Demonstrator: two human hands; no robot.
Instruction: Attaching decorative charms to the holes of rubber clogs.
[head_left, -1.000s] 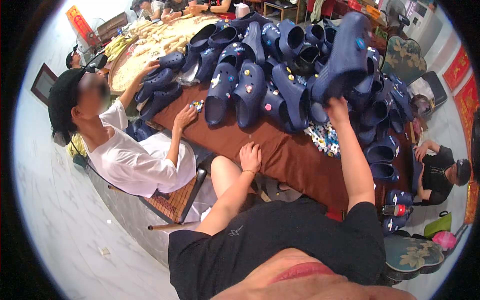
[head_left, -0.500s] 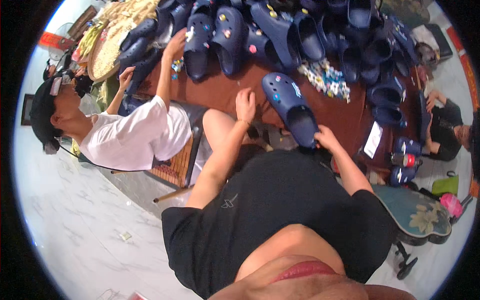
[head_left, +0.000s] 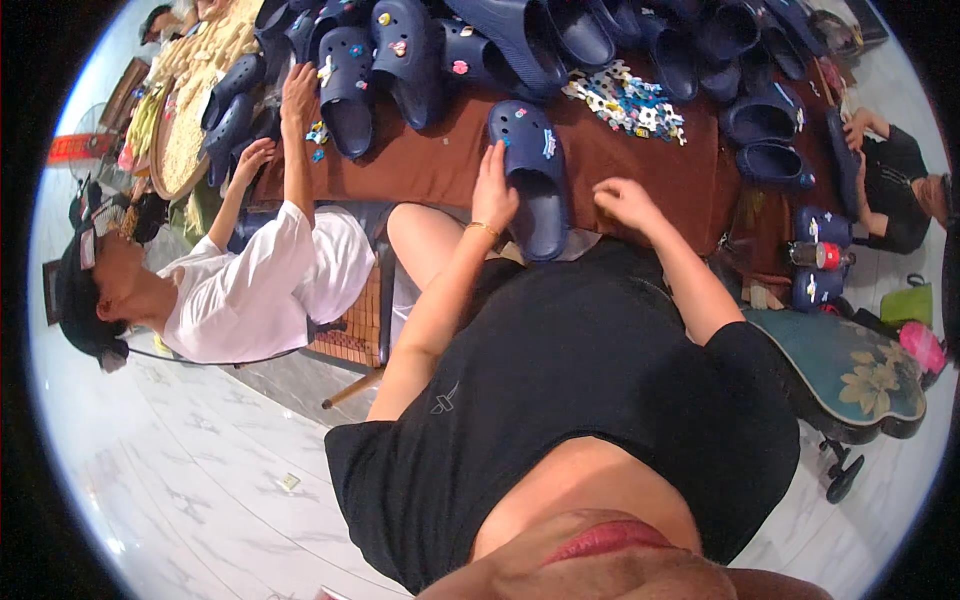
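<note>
A navy clog [head_left: 541, 200] with small charms on its top stands toe-away at the near edge of the brown-covered table. My left hand [head_left: 494, 195] grips its left side, fingers along the upper near the foot opening. To the right of the clog, apart from it, my right hand [head_left: 630, 204] hovers over the cloth. Its fingers are loosely bent, with a small gap to the thumb and nothing visible between them. Beyond both hands lies a pile of white, blue and black charms [head_left: 630, 105].
Many navy clogs [head_left: 408, 65] line the table's far side. A co-worker in a white shirt [head_left: 265, 285] sits at left, hands near the clogs; another person [head_left: 895, 190] holds a clog at right. A bottle [head_left: 822, 256] and a padded stool [head_left: 850, 375] are at right.
The clog has turned more upright and shifted left in the picture. My left hand has come onto its side; my right hand has let go of its heel. The view has tilted.
</note>
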